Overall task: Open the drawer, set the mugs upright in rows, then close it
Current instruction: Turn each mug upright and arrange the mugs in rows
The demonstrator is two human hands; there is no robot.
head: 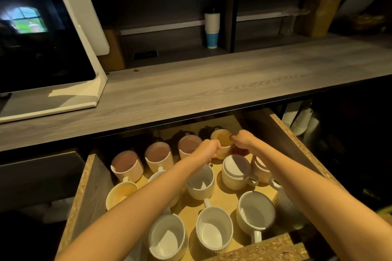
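Near the centre of the frame, at the back of the open chipboard drawer [82, 186], our left hand [209, 150] and right hand [244, 140] each curl their fingers onto the cream mug [221, 136], one at each side. We judge it stiff, weighty glazed ceramic, slick and easily chipped against the round, ribbed mugs [213, 229] nearby. Its body or handle looks the safest hold.

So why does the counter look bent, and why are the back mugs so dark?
Head view: the wide-angle lens bows the countertop edge and splays the drawer walls. Head view: the countertop shades the back-row mugs, while the front mugs catch bright patches. Head view: the screen mirrors a window; the left hand and right hand gripping the tan mug look slightly soft.
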